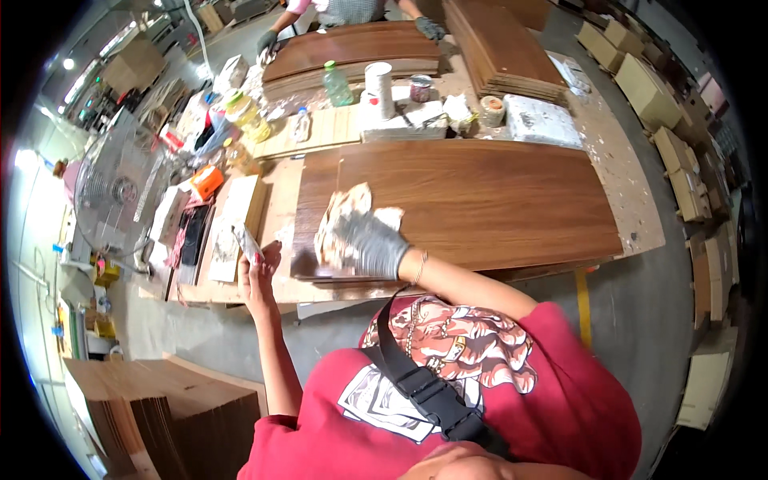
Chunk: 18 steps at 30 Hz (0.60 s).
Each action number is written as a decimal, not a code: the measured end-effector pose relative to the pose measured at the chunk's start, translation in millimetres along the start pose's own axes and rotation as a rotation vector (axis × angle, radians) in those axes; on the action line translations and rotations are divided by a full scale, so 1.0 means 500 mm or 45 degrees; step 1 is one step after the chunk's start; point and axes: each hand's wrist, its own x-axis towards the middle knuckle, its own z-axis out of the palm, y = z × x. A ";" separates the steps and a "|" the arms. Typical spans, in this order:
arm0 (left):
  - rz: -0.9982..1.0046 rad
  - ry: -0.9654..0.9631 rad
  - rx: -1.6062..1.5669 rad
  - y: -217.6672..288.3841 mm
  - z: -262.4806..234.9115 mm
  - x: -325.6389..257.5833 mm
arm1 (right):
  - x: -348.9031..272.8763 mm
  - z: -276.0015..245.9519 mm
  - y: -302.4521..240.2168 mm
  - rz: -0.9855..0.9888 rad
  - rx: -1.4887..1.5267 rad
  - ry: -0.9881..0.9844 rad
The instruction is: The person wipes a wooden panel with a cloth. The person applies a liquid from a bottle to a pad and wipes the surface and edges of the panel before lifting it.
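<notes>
Two hands are busy, and both are mine. My right hand (374, 244), in a grey glove, presses flat on a crumpled rag (342, 218); the fingers are bent over it, so it has hold of the rag. The rag lies on the near left corner of a big brown wood panel (480, 200), right under that hand. The panel's long side runs away to the right of my grip, so most of the board is on that side. My left hand (258, 276) is bare and closed around a small flat scraper (247, 242) that points up and away from me. It sits just left of the panel's edge, close beside my right hand.

Past the far edge of the panel stand a green plastic bottle (336, 84), a white tube-shaped can (379, 86) and a small open tin (420, 87). I cannot see what is inside them.
</notes>
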 end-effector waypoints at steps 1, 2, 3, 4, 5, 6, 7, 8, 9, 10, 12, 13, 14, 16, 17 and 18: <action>0.018 -0.003 -0.008 -0.001 -0.033 -0.009 | -0.027 -0.009 -0.051 -0.066 0.269 0.045; 0.038 0.054 -0.018 0.008 -0.046 -0.018 | -0.058 -0.014 -0.072 -0.118 0.537 0.087; 0.021 0.083 0.025 0.017 -0.053 -0.025 | -0.074 -0.012 -0.059 -0.179 0.529 -0.053; 0.007 0.118 0.073 0.025 -0.064 -0.037 | -0.062 -0.041 -0.024 -0.246 0.727 -0.268; 0.005 0.124 0.054 0.026 -0.080 -0.050 | -0.087 -0.030 0.020 -0.196 0.827 -0.154; 0.003 0.155 0.041 0.029 -0.094 -0.071 | -0.109 -0.018 0.061 -0.161 0.932 -0.039; -0.033 0.218 0.065 0.032 -0.100 -0.090 | -0.116 -0.022 0.122 -0.116 0.924 0.031; -0.071 0.287 0.099 0.037 -0.104 -0.116 | -0.117 -0.023 0.195 0.010 0.730 0.026; -0.070 0.300 0.095 0.035 -0.115 -0.135 | -0.115 -0.024 0.270 0.195 0.402 -0.084; -0.097 0.355 0.095 0.033 -0.128 -0.152 | -0.109 -0.016 0.344 0.378 -0.065 -0.270; -0.125 0.402 0.089 0.030 -0.129 -0.157 | -0.109 0.022 0.469 0.398 -0.936 -0.652; -0.128 0.422 0.119 0.029 -0.122 -0.153 | -0.121 0.047 0.521 0.186 -0.846 -0.087; -0.135 0.448 0.146 0.023 -0.113 -0.151 | -0.117 0.077 0.525 0.084 -0.941 -0.041; -0.120 0.425 0.145 0.014 -0.096 -0.152 | -0.067 0.130 0.435 0.011 -1.005 -0.114; -0.092 0.383 0.144 0.008 -0.083 -0.139 | -0.031 0.138 0.344 0.051 -0.986 -0.248; -0.062 0.377 0.156 0.001 -0.081 -0.142 | 0.017 0.073 0.212 0.021 -0.839 -0.122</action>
